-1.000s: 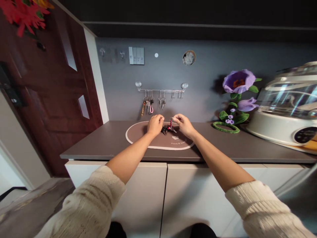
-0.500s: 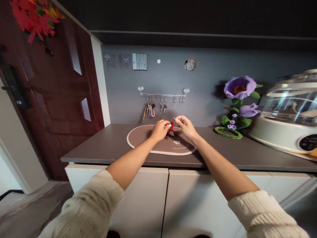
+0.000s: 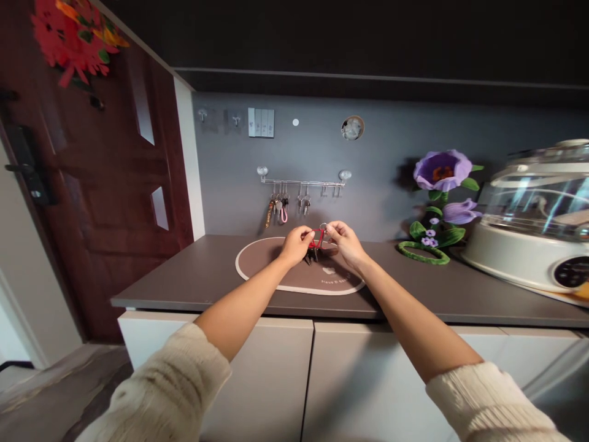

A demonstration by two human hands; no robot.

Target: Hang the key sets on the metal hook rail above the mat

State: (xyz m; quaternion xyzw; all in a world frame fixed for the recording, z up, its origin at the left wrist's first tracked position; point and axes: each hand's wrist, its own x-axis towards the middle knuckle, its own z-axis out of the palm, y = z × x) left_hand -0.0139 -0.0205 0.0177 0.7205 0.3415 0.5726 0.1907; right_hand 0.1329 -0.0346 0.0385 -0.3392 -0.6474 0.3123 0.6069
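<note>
Both my hands are raised a little above an oval brown mat on the grey countertop. My left hand pinches a red key strap, with dark keys hanging below it. My right hand pinches the silver ring at the strap's top. Behind, on the wall, a chrome hook rail carries several key bunches, one with a pink loop.
A purple fabric flower with a green ring base stands at the right of the counter. A white appliance with a clear lid fills the far right. A dark red door is on the left. White cabinet doors sit below.
Both hands lifted the red-strapped keys off the mat and drew closer together. The view shifted down slightly.
</note>
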